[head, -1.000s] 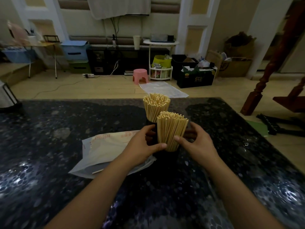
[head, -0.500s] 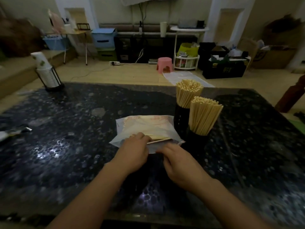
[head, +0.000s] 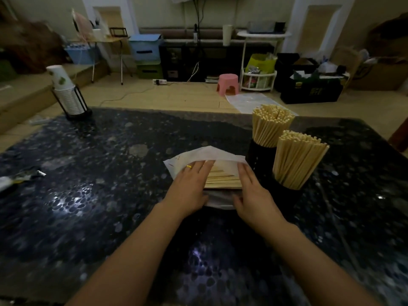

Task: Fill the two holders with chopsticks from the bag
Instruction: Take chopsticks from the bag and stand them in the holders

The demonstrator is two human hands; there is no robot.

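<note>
Now that both hands have left the full holders, the left hand (head: 189, 184) and right hand (head: 254, 191) lie on the bag (head: 198, 154), fingers straight and flat. Spare chopsticks (head: 223, 178) sit between the fingers. Both holders (head: 257, 155) look full, so the job seems nearly done.

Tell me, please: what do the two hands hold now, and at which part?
The left hand and right hand lie with straight fingers against the two sides of the chopstick bundle on the bag. Neither hand grips it.
</note>
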